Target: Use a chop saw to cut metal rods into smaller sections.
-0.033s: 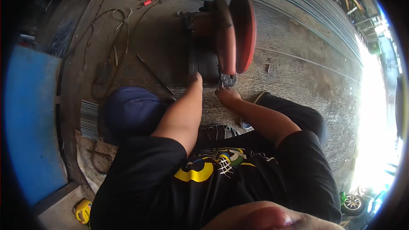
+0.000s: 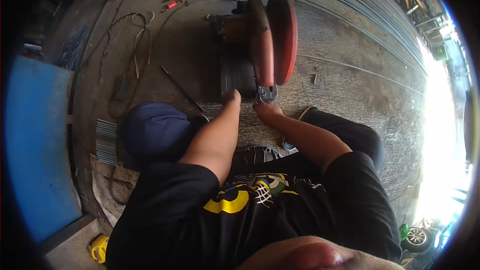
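A cut-off saw stands on the worn floor before me, with an orange-brown body, a tubular handle and a large red disc on its right side. My left hand is at the near edge of its dark base; its fingers are mostly hidden. At the base's near right corner, my right hand has its fingers drawn together against a small metal fitting. What they pinch is too small to make out. The two hands are a short gap apart.
A thin dark rod lies left of the saw, near a looped cord and a small red object. Short metal rods are stacked by my left knee. Long bars run across the back. A yellow tape measure lies lower left.
My left hand has shifted slightly nearer and to the right at the base's edge. The right hand stays at the same corner. The whole view has moved very little.
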Available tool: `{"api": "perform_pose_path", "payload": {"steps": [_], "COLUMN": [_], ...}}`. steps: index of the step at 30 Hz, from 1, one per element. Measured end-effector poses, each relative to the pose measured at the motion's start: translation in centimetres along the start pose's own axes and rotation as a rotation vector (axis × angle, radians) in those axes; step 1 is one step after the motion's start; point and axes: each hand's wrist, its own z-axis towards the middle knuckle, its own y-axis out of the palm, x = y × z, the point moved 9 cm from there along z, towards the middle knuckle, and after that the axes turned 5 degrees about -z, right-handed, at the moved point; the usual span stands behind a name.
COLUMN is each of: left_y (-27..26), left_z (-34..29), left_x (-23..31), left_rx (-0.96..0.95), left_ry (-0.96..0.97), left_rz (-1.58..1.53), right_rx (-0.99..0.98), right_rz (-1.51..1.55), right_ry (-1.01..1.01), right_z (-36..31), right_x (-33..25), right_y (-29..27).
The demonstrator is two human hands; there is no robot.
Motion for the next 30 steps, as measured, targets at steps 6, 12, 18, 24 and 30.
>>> {"api": "perform_pose_path", "payload": {"steps": [6,12,18,24,30], "left_y": [6.2,5.7,5.9,6.5,9.3], "left_z": [1.2,2.3,4.4,0.8,-4.1], "left_x": [-6.6,-5.0,-7.4,-2.9,0.6], "left_rx": [-0.372,-0.291,-0.174,-0.292,-0.476], "left_ry": [-0.141,-0.089,0.061,0.204,0.394], "left_rz": [-0.226,-0.431,0.274,1.033,0.967], "right_rx": [-0.001,0.136,0.326,0.099,-0.121], "right_rz": [0.156,0.105,-0.027,0.167,0.443], "right_ry": [0.07,0.037,-0.039,0.236,0.27], "right_z": [0.8,1.5,-0.7,0.0,0.9], "right_x": [1.7,3.1,3.7,6.5,5.7], "right_y": [0.4,-1.0,-2.0,2.1,6.0]}}
